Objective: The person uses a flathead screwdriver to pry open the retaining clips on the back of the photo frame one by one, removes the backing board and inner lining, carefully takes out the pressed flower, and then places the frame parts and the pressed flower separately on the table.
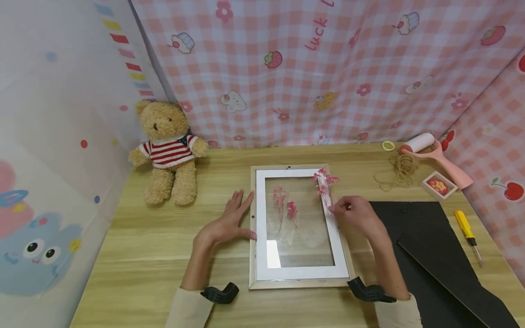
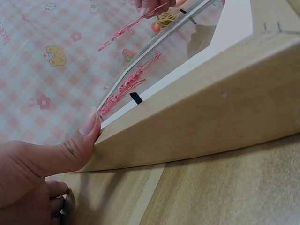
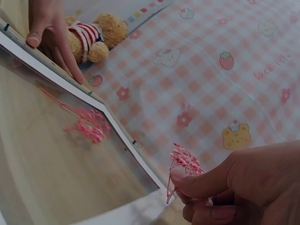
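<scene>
A wooden picture frame (image 1: pixel 301 284) with a white mat (image 1: pixel 303 273) and a glass pane lies on the table. Two pink dried flower sprigs (image 1: pixel 279 197) rest on the pane's left half. Pinched between my right thumb and fingers is another pink dried flower sprig (image 3: pixel 185 159), raised over the frame's right side. My right hand (image 1: pixel 357 214) is just above that edge. Along the left edge, my left hand (image 1: pixel 227 223) has its fingers spread, and the thumb (image 2: pixel 79 145) touches the wooden side.
A teddy bear (image 1: pixel 170 155) sits at the back left. On the right are a black backing board (image 1: pixel 414 218), a black strip (image 1: pixel 443 273), a yellow screwdriver (image 1: pixel 467 232), twine (image 1: pixel 404 169), a pink lint roller (image 1: pixel 447 166), a small box (image 1: pixel 439 186) and a yellow ring (image 1: pixel 388 146).
</scene>
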### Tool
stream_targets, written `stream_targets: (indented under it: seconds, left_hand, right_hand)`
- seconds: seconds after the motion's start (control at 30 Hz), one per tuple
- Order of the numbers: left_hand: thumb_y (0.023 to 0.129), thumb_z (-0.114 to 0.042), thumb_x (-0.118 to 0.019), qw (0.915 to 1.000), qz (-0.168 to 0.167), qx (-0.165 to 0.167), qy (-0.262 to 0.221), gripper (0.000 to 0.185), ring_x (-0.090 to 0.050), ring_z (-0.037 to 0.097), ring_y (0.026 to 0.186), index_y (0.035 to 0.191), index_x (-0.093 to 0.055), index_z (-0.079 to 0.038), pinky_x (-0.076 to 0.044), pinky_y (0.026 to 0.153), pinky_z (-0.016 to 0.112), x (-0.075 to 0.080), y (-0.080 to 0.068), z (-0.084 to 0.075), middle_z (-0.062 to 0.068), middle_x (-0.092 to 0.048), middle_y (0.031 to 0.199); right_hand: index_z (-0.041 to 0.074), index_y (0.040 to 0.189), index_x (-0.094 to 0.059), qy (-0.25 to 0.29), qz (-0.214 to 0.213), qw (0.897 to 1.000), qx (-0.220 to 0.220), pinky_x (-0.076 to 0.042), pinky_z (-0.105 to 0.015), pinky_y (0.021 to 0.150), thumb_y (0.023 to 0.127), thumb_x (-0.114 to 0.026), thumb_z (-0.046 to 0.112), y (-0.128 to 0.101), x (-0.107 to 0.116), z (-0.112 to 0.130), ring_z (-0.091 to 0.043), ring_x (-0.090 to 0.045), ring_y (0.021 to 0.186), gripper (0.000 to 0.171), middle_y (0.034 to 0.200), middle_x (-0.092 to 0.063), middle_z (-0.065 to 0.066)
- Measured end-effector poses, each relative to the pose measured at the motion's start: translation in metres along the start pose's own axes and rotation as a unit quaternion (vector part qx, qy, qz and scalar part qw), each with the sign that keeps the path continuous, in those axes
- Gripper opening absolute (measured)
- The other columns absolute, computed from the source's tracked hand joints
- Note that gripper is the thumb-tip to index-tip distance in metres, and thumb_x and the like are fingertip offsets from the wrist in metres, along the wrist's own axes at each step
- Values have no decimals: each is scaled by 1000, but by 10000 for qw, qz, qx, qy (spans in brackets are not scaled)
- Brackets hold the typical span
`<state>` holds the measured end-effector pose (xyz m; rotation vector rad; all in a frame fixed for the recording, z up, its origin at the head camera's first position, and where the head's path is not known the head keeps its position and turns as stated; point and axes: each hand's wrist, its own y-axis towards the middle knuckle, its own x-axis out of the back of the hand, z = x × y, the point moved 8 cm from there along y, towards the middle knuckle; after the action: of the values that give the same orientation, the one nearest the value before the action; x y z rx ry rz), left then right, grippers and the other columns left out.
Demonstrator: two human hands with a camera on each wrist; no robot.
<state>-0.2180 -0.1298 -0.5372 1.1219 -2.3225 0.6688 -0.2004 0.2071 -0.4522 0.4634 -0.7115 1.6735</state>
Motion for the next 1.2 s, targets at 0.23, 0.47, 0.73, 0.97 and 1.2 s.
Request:
stream_targets:
  seconds: [0.23, 0.47, 0.73, 0.97, 1.2]
  left_hand:
    - [90, -44, -89, 9999, 57, 104, 88, 127, 22, 37, 169, 178, -1, -19, 5, 137, 61, 4, -7, -16, 20, 19, 182]
    - [91, -39, -89, 9998, 99, 164, 105, 126, 23, 38, 168, 178, 0, -18, 5, 137, 62, 3, -8, -19, 20, 20, 182]
    - [89, -48, -89, 9999, 15, 49, 90, 129, 23, 38, 168, 178, -1, -23, 5, 136, 64, 0, -1, -3, 19, 19, 182]
    - [88, -50, -89, 9999, 35, 82, 111, 129, 23, 36, 168, 178, -1, -23, 5, 137, 62, 1, -3, -3, 17, 20, 182]
    - [88, -50, -88, 10000, 39, 60, 27, 128, 22, 38, 168, 178, -1, -23, 4, 136, 64, 1, -5, -7, 19, 19, 182]
  right_hand:
    - [-9, 105, -75, 174, 210, 9993, -265, -44, -34, 67, 109, -63, 12, 15, 25, -31, -21, -52, 82, 24, 104, -71, -18]
    - [-7, 102, -72, 250, 393, 9972, -590, -38, -32, 63, 111, -64, 19, 45, 58, -62, -14, -42, 68, 29, 73, -51, 5]
    - [-6, 85, -72, 57, 286, 9992, -280, -34, -30, 55, 107, -61, 13, 87, 97, -85, -9, -37, 55, 31, 60, -44, 8]
    - [7, 62, -64, -977, 191, 9947, -275, -38, -32, 59, 100, -70, 25, 120, 116, -103, -16, -42, 60, 42, 59, -43, 6]
    - [17, 57, -49, -1158, 423, 9915, -426, -31, -30, 59, 103, -73, 27, 129, 120, -103, -11, -30, 59, 53, 58, -31, 10]
